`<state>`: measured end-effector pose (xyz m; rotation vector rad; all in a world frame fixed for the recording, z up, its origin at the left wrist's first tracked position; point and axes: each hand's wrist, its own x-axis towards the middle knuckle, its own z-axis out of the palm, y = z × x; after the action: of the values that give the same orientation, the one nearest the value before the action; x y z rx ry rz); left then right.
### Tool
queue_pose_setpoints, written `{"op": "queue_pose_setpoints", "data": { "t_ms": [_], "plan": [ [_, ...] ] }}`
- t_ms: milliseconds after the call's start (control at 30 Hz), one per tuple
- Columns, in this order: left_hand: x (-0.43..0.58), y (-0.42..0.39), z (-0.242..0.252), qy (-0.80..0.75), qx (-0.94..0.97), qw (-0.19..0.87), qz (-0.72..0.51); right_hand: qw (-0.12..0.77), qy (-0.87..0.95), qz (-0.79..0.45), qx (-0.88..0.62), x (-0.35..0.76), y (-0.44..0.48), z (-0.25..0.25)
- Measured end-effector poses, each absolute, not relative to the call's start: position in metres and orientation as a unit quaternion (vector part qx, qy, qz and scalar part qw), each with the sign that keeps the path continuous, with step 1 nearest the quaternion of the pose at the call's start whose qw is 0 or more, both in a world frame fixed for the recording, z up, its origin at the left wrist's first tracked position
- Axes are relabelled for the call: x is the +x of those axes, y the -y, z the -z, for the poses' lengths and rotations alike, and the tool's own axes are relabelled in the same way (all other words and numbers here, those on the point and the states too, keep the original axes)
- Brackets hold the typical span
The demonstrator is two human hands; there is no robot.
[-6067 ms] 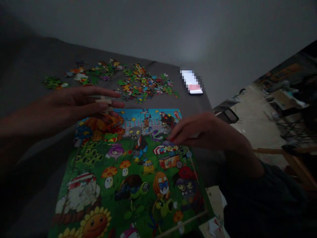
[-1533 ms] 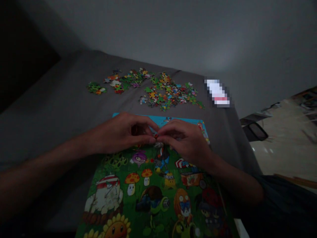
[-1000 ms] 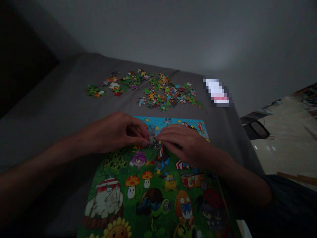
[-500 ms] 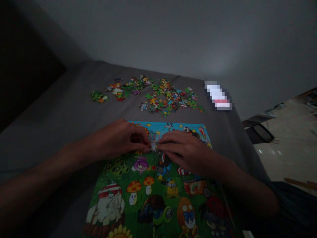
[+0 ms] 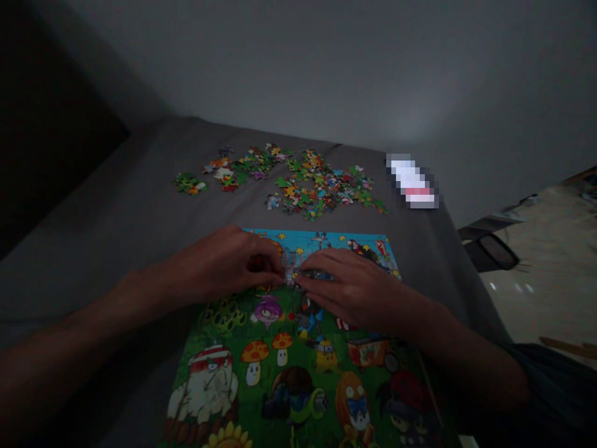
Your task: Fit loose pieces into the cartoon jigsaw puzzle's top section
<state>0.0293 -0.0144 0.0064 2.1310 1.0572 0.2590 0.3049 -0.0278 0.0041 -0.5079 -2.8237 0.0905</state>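
Two hands, the left hand (image 5: 224, 264) and the right hand (image 5: 349, 289), curl downward just beside each other on the upper part of the jigsaw puzzle (image 5: 289, 379). Whether they grip a piece cannot be told. The puzzle lies flat on a grey cloth (image 5: 116, 218) – loose puzzle pieces (image 5: 317, 186) lie beyond its far edge.

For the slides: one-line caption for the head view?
Left hand and right hand meet over a jigsaw puzzle, loose pieces beyond on gray cloth.
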Motion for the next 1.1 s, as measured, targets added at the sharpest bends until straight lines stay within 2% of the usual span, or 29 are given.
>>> {"op": "queue_pose_setpoints", "data": {
  "t_ms": [500,833,1100],
  "plan": [
    [0.031,0.015,-0.006,-0.392,0.842,0.360,-0.090,0.062,0.977,0.058,-0.194,0.296,0.044,-0.010],
    [0.032,0.019,-0.012,-0.411,0.844,0.336,-0.076,0.137,0.972,-0.021,-0.192,0.302,0.039,-0.006],
    [0.036,0.020,-0.012,-0.399,0.849,0.337,-0.075,0.111,0.976,-0.007,-0.189,0.302,0.038,-0.005]
  ]
}}
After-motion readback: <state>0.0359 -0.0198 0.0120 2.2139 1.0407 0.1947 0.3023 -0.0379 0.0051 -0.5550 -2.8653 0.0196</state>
